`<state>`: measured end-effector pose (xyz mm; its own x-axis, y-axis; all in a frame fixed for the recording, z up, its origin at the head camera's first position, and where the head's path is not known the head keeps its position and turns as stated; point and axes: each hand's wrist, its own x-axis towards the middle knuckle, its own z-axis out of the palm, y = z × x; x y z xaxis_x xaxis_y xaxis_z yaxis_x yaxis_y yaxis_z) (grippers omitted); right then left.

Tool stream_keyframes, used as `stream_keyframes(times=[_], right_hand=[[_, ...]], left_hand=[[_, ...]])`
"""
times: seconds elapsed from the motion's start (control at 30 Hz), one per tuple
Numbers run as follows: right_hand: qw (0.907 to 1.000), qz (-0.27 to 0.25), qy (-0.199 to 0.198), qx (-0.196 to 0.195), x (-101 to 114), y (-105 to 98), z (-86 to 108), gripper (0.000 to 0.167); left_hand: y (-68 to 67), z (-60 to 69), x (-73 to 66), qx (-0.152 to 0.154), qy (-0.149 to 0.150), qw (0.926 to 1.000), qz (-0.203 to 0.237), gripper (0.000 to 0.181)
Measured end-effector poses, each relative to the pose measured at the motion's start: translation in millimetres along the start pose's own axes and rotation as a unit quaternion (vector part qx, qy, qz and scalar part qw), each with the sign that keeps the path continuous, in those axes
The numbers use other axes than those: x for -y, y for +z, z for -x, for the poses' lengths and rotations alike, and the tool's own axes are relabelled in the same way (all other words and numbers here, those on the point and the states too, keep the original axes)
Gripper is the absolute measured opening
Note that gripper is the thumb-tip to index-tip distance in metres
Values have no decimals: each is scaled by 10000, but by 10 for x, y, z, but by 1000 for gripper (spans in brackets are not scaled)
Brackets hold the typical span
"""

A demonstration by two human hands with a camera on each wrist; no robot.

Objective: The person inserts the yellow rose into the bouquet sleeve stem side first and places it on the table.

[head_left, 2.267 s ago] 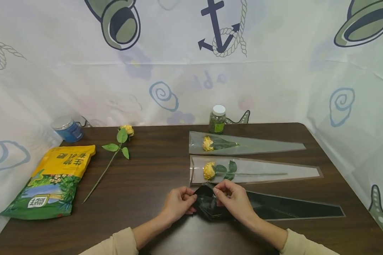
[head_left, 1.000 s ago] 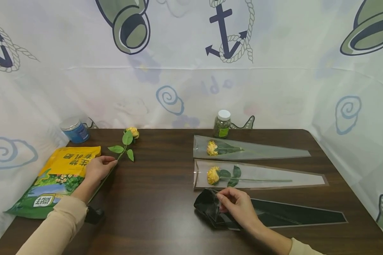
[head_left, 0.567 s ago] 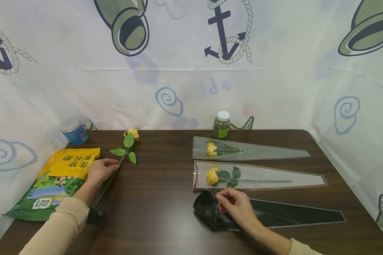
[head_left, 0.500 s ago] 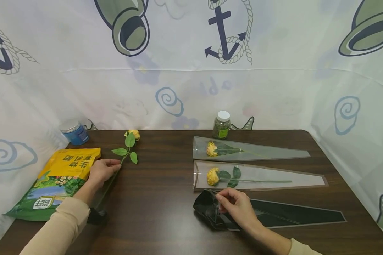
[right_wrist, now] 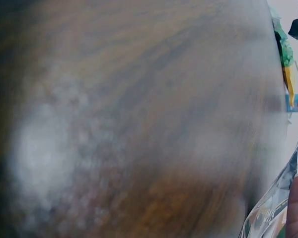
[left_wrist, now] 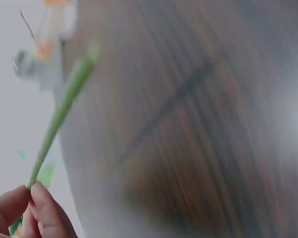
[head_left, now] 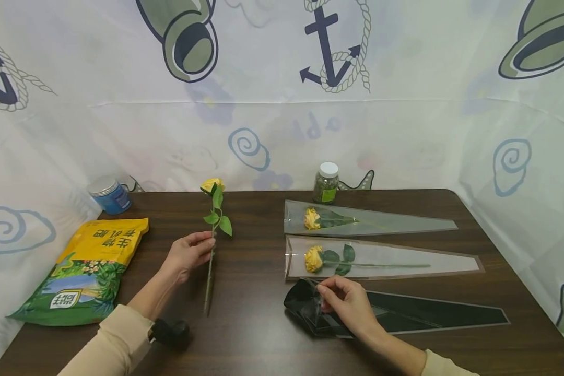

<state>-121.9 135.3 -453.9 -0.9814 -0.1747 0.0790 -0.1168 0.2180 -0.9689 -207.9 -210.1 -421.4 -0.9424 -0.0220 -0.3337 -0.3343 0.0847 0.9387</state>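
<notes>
My left hand (head_left: 188, 256) pinches the green stem of a yellow rose (head_left: 212, 185) between thumb and fingers, lifted off the table with the bloom pointing away from me. Close up in the left wrist view, the lower stem (left_wrist: 64, 104) sticks out past the fingertips. With thumb and forefinger, my right hand (head_left: 350, 305) pinches the edge of a black flower sleeve (head_left: 432, 308), whose wide left end stands puffed out. In the right wrist view only a finger (right_wrist: 297, 208) and part of the clear sleeve film (right_wrist: 268, 213) show.
Two flower sleeves, a grey one (head_left: 404, 223) and a white one (head_left: 451, 261), lie behind the black one, each with a yellow rose inside. A green-filled jar (head_left: 326, 185) stands behind them. At left are a yellow-green bag (head_left: 94, 266) and a blue tin (head_left: 110, 196).
The left hand left the black sleeve, took hold of the rose by its stem and lifted it, moving right with it. The right hand keeps its grip on the sleeve.
</notes>
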Motion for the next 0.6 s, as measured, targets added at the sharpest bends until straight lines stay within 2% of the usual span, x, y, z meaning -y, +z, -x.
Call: stream_keyframes(times=[0.13, 0.23, 0.33, 0.4, 0.6], right_hand=[[9999, -83, 121, -52, 4, 16, 0, 15], [9996, -157, 208, -70, 8, 30, 3, 16], [9994, -217, 249, -99, 14, 42, 5, 15], [9992, -255, 288, -115, 19, 49, 6, 15], [9987, -256, 400, -164, 24, 63, 9, 15]], left_hand=[[340, 141, -114, -47, 100, 9961, 872, 43], [574, 241, -185, -245, 223, 9891, 1436, 34], [760, 331, -229, -442, 427, 9818, 1797, 26], [849, 384, -243, -535, 555, 9773, 1974, 23], [996, 493, -213, -717, 888, 9712, 2090, 22]])
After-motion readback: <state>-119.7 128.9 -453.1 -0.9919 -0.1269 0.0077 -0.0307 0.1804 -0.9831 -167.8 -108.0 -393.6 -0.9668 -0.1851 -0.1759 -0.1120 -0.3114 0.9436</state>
